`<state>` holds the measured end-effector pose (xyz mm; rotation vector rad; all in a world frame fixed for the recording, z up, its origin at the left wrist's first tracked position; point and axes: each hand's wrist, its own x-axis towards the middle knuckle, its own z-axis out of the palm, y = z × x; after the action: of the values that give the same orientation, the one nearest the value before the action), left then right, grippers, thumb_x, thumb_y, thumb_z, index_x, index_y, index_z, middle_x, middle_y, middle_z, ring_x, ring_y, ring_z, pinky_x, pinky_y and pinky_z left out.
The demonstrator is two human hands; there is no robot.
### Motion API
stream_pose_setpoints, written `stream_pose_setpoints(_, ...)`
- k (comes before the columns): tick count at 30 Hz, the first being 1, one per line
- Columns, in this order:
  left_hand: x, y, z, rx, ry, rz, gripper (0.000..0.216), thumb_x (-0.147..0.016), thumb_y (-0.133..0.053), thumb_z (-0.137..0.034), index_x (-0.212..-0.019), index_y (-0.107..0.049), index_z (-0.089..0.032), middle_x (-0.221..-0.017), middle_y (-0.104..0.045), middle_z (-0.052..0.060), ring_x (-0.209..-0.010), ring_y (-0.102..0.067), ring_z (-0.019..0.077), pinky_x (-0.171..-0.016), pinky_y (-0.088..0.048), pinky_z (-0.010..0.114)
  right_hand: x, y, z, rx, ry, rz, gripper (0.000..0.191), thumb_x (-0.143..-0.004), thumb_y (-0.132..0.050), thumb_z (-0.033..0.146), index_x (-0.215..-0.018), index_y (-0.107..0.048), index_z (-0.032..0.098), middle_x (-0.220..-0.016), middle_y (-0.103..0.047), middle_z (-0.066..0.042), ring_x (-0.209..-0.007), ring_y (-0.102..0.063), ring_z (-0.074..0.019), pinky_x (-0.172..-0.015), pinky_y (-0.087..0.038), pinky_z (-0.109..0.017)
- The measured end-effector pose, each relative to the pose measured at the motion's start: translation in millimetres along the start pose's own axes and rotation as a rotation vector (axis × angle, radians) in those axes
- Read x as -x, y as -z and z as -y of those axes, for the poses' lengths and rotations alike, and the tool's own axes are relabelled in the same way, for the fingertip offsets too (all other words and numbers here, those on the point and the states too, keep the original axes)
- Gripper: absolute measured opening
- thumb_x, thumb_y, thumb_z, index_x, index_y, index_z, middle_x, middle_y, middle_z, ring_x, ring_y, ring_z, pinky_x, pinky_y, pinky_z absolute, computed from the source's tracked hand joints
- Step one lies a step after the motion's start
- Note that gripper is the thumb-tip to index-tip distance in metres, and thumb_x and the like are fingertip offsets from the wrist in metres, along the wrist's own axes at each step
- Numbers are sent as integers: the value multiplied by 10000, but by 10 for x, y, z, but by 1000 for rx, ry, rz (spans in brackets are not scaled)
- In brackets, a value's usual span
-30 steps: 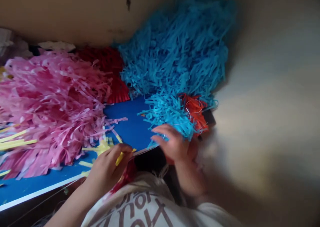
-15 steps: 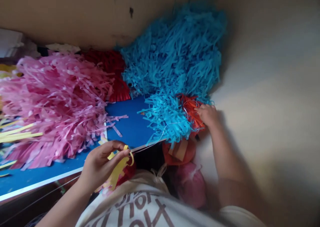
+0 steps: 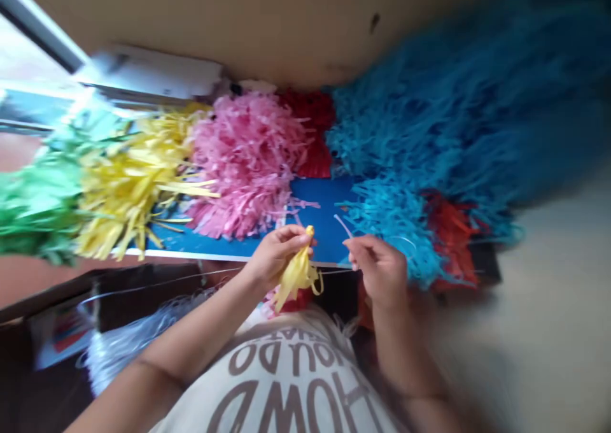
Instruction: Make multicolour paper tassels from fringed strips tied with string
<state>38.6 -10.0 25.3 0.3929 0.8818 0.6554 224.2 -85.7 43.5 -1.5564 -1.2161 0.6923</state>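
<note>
My left hand (image 3: 279, 255) pinches a yellow paper tassel (image 3: 296, 277) near its twisted, looped top; the fringe hangs below the fingers. My right hand (image 3: 382, 264), to its right, is closed on a thin white string, whose pale end (image 3: 342, 225) sticks up past the fingertips. More of the string (image 3: 210, 274) stretches along the table's front edge and passes behind my left hand. Both hands are at the edge of the blue table (image 3: 315, 197), a small gap between them.
Heaps of fringed paper line the table: green (image 3: 42, 197), yellow (image 3: 128, 178), pink (image 3: 243, 159), red (image 3: 315, 134), blue (image 3: 453, 114) and orange-red (image 3: 453, 235). A white stack (image 3: 153, 70) stands against the wall. Pale strands (image 3: 128, 337) hang at lower left.
My right hand has left the orange-red fringe and come in beside my left hand with the string. The tassel in my left hand is raised, and the view has swung left.
</note>
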Motion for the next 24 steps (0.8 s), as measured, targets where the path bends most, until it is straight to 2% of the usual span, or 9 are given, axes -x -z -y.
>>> stream_pose_setpoints(2,32,42,-44,52,-6,10,480,-432,-989,-316,-726,-652,-142,-655,-705,2,-524,-644,111,-500,-516,192,74,-311,66,18,61,1,158,-895,-687,338,-800,-752,231,-667,-674,16,-586,-596,-124,-577,-480,-241)
stream_pose_setpoints(4,77,114,-91,76,-23,18,472,-446,-988,-311,-729,-654,-136,-654,-708,8,-524,-641,105,-500,-515,185,82,-464,61,24,111,6,131,-900,-682,310,-828,-767,240,-730,-714,3,-650,-633,-140,-613,-493,-248)
stream_pose_setpoints(9,132,247,-133,100,-51,40,453,-470,-984,-314,-733,-662,-132,-670,-713,13,-541,-645,102,-517,-522,186,30,-553,26,38,155,84,87,-887,-699,263,-844,-770,239,-717,-713,8,-641,-632,-137,-607,-488,-243)
stream_pose_setpoints(14,101,290,-91,14,-108,75,415,-531,-956,-364,-751,-683,-142,-663,-692,0,-551,-632,101,-559,-507,206,13,-586,50,73,130,161,151,-904,-674,290,-788,-749,229,-682,-689,9,-612,-609,-133,-582,-469,-243)
stream_pose_setpoints(16,92,315,-76,-124,-219,77,366,-601,-917,-396,-763,-706,-145,-688,-693,10,-592,-631,108,-585,-498,215,14,-584,43,106,113,167,165,-919,-650,317,-817,-740,224,-723,-700,-2,-638,-619,-140,-602,-478,-250)
stream_pose_setpoints(17,91,329,-70,-227,-312,78,327,-649,-887,-402,-768,-719,-148,-715,-701,22,-630,-640,118,-610,-502,224,16,-582,36,122,101,196,153,-924,-640,336,-891,-739,224,-765,-709,-9,-660,-626,-145,-614,-485,-254)
stream_pose_setpoints(20,102,357,-36,-623,-668,88,181,-796,-766,-345,-807,-742,-165,-815,-731,56,-767,-674,152,-725,-521,257,25,-583,2,123,46,374,318,-943,-595,387,-1211,-627,219,-883,-712,-24,-733,-647,-161,-654,-505,-269)
stream_pose_setpoints(21,108,359,-12,-749,-769,85,139,-829,-729,-311,-826,-737,-172,-832,-736,56,-785,-679,152,-743,-519,258,25,-588,-10,113,23,416,346,-956,-571,394,-1250,-582,212,-897,-708,-26,-746,-653,-162,-665,-509,-273)
stream_pose_setpoints(24,112,338,98,-1030,-924,5,60,-866,-677,-248,-864,-672,-188,-814,-729,28,-741,-681,135,-697,-503,235,13,-576,-35,137,32,381,200,-992,-506,373,-1063,-607,215,-852,-688,-20,-735,-650,-157,-680,-509,-282)
